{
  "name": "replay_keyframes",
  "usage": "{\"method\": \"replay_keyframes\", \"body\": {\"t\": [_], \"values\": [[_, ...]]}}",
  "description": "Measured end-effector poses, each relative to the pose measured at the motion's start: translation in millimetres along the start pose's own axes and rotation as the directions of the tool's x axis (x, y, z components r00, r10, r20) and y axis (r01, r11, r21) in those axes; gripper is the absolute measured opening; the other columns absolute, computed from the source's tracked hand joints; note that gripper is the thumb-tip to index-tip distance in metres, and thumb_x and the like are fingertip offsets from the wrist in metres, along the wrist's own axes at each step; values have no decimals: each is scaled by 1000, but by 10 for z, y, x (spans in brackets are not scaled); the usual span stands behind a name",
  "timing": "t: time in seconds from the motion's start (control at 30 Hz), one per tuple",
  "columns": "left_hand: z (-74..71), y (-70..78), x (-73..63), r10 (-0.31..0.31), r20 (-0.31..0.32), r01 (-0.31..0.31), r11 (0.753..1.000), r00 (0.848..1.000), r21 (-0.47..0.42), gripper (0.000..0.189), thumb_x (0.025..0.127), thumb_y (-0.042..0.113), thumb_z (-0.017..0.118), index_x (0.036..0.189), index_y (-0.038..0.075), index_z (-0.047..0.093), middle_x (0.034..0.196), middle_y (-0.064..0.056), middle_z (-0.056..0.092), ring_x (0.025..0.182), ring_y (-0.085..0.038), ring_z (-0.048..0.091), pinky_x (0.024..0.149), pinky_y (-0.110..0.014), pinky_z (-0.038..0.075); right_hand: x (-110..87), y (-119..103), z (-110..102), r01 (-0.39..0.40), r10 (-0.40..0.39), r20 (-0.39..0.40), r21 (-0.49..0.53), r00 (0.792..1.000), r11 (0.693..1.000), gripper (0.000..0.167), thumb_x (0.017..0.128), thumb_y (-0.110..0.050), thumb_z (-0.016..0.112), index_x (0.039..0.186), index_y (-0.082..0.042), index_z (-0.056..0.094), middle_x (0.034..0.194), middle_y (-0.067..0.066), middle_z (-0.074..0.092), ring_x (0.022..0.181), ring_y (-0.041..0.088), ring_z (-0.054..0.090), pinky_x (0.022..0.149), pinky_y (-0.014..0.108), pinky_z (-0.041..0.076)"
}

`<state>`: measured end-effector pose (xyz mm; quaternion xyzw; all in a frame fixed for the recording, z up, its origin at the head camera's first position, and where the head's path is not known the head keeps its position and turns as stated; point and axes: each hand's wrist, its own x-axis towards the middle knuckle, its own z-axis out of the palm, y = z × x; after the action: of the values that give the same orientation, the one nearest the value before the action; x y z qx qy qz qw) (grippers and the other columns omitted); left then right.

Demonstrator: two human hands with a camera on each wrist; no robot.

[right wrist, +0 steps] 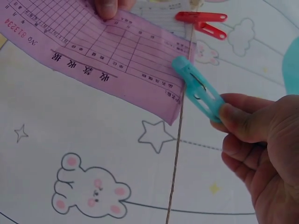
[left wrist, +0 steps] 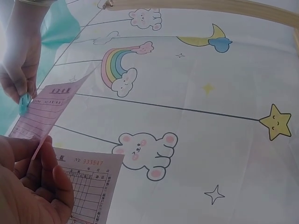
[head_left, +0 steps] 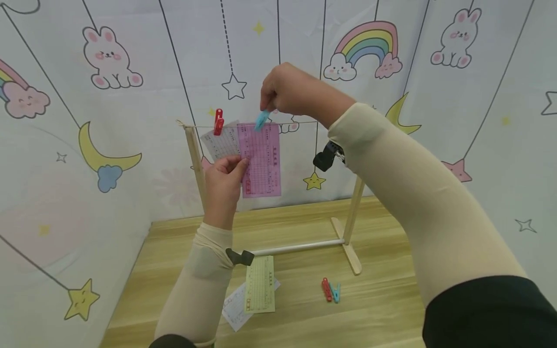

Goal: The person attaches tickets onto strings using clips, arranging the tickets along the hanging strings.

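A pink receipt slip (head_left: pixel 263 164) hangs at the string (right wrist: pixel 173 182) of a small wooden rack. My left hand (head_left: pixel 223 188) pinches its left edge between thumb and fingers. Above, my right hand (head_left: pixel 300 92) grips a light blue clothespin (right wrist: pixel 198 88) by its handle ends; the clothespin's tip overlaps the slip's top edge at the string. Just left of the pink slip, a white receipt slip (head_left: pixel 221 143) hangs tilted from the string under a red clothespin (head_left: pixel 218 123). Part of the white slip is hidden behind the pink one and my left hand.
A yellow-green slip (head_left: pixel 260 285) lies partly over another white slip (head_left: pixel 237 309) on the wood-grain table (head_left: pixel 374 309). To their right lie a red clothespin (head_left: pixel 326 289) and a blue clothespin (head_left: pixel 335 293). The rack's right post (head_left: pixel 354 210) stands on a flat foot, joined by a white bar (head_left: pixel 300 247).
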<state>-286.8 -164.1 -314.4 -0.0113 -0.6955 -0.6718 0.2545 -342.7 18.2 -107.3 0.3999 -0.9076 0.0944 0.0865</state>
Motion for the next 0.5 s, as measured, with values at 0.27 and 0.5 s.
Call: {"method": "replay_keyframes", "body": {"t": [0.27, 0.5], "values": [[-13, -2, 25, 17, -10, -17, 1000, 1000, -4, 21, 97, 19, 75, 106, 0, 76, 98, -8, 73, 83, -16, 66, 71, -22, 57, 8, -16, 10, 21, -21, 15, -23, 1000, 1000, 12, 100, -8, 68, 101, -8, 79, 103, 1, 74, 93, 14, 66, 84, 25, 55], [-43, -14, 35, 18, -1, -18, 1000, 1000, -3, 21, 98, 21, 75, 108, 2, 76, 100, -9, 74, 85, -17, 67, 73, -22, 57, -25, -2, 15, -2, 1, 20, 28, 1000, 1000, 26, 99, -18, 73, 125, -13, 75, 113, -1, 74, 99, 13, 62, 91, 25, 51]]}}
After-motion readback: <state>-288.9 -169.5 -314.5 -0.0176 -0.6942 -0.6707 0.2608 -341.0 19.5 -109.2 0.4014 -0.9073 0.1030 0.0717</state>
